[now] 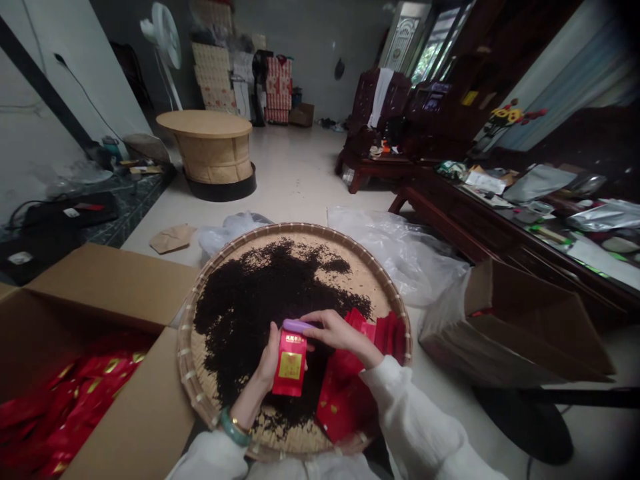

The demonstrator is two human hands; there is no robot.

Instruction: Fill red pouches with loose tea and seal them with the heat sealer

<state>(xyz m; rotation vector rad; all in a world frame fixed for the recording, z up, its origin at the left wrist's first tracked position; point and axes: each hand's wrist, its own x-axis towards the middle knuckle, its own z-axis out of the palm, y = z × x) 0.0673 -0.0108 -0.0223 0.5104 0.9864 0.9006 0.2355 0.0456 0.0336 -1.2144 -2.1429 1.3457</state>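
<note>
Over a round woven bamboo tray, my left hand grips a red tea packet with a gold label, held upright by its side. My right hand is closed around a small purple bag sealer, which lies across the packet's top edge. Dark loose tea leaves are spread over much of the tray. Under my right forearm, a pile of flat red packets rests on the tray's right side, partly hidden by the sleeve.
At the left stands an open cardboard box holding many red packets. Another open carton is on the right. Clear plastic sheeting lies behind the tray. Farther back are a round woven table and a cluttered dark wooden table.
</note>
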